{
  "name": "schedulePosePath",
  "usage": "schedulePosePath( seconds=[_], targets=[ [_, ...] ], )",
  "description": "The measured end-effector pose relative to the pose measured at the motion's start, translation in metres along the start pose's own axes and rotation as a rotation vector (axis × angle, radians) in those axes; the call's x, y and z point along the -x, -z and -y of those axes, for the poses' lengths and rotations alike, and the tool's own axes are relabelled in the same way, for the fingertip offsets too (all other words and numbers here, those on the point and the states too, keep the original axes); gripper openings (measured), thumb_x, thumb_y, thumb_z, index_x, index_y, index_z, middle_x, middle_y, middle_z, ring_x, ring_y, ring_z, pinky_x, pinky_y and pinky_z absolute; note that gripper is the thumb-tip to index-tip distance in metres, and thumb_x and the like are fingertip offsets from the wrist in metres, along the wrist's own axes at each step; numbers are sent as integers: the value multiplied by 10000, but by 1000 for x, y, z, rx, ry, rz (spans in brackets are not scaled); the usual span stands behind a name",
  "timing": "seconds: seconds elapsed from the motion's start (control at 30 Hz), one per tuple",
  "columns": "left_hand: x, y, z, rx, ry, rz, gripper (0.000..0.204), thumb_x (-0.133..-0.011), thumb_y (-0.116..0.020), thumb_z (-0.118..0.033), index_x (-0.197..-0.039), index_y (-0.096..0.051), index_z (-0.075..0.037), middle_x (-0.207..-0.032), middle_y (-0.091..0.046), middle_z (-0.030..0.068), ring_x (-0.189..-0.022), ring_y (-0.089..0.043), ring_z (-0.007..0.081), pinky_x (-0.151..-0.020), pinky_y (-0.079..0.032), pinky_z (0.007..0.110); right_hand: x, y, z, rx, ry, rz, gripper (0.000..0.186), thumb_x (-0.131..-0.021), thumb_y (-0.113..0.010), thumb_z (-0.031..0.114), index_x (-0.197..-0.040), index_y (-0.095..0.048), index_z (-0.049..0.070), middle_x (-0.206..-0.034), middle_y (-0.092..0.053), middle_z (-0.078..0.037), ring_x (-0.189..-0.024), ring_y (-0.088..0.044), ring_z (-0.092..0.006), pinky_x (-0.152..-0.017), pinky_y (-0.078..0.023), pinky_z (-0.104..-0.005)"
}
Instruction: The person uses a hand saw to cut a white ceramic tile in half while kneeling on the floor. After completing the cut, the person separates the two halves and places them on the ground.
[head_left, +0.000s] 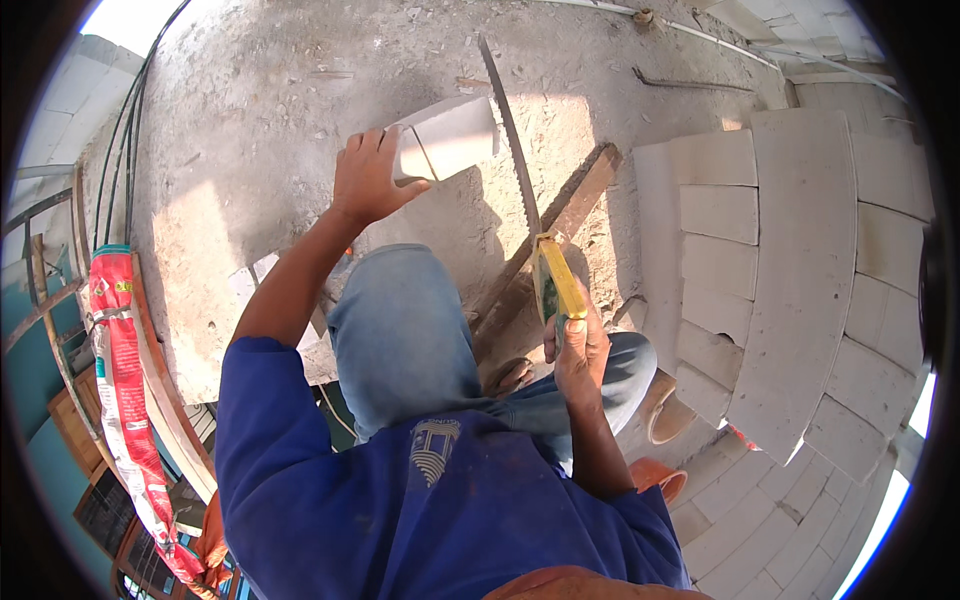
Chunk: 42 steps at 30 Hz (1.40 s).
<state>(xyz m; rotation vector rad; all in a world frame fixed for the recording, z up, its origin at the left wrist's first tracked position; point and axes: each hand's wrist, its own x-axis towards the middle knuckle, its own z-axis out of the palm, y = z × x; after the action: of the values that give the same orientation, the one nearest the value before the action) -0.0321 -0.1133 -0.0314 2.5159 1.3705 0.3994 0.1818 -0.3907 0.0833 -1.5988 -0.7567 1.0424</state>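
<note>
My left hand (368, 178) lies over the left end of a pale concrete block (458, 137), fingers bent over its far edge and thumb stretched along the near side. A dark line runs across the block just beyond my fingers. In my right hand (582, 350) is the yellow handle of a handsaw (518, 160), gripped in front of my right knee. Its long toothed blade points away from me and passes to the right of the block. Whether blade and block touch, I cannot tell.
A wooden plank (588, 188) slants across the dusty floor (270, 110) beneath the saw. Block walls (800, 250) rise on the right, with an orange bucket (660, 478) near my right elbow. On the left are a red-and-white sack (125, 360) and black cables (128, 140).
</note>
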Motion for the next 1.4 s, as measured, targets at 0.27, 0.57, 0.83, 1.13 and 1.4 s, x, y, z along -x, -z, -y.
schedulePosePath(
  seconds=[0.27,0.57,0.83,1.13,1.4],
  targets=[
    [65,-59,-25,79,-145,-14,676,-715,-817,-456,-1249,-607,-99,-1102,-559,113,-1043,-521,298,-904,-377,457,27,22,-29,7,-158,24,537,-1067,-513,313,-1515,-408,36,-751,-496,33,-635,-435,-34,-556,-399,-193],
    [58,-83,-23,277,-94,-17,580,-826,-758,-409,-1265,-597,-67,-1143,-595,104,-1071,-549,305,-920,-396,449,27,26,-42,57,-206,52,547,-1065,-521,314,-1519,-402,35,-748,-481,43,-635,-425,-35,-564,-397,-193],
    [-31,-142,99,630,510,455,738,-886,-658,-608,-1312,-627,-6,-1240,-661,219,-1175,-612,362,-996,-464,464,19,30,-55,-43,-280,-45,556,-1036,-487,499,-1334,-504,31,-711,-519,-13,-539,-451,-74,-486,-382,-223],
    [23,-58,31,672,426,363,734,-816,-782,-497,-1329,-617,0,-1188,-696,216,-1111,-668,310,-954,-502,373,32,53,-59,-7,-359,-82,576,-989,-497,614,-1038,-561,43,-704,-559,-53,-524,-509,-120,-447,-410,-263],
    [67,-38,-20,604,135,263,597,-707,-856,-454,-1204,-721,-152,-1116,-687,114,-1158,-528,309,-954,-449,402,50,78,-43,-68,-395,-165,530,-1023,-491,542,-1169,-582,40,-673,-546,-42,-504,-486,-108,-446,-412,-256]
  ],
)
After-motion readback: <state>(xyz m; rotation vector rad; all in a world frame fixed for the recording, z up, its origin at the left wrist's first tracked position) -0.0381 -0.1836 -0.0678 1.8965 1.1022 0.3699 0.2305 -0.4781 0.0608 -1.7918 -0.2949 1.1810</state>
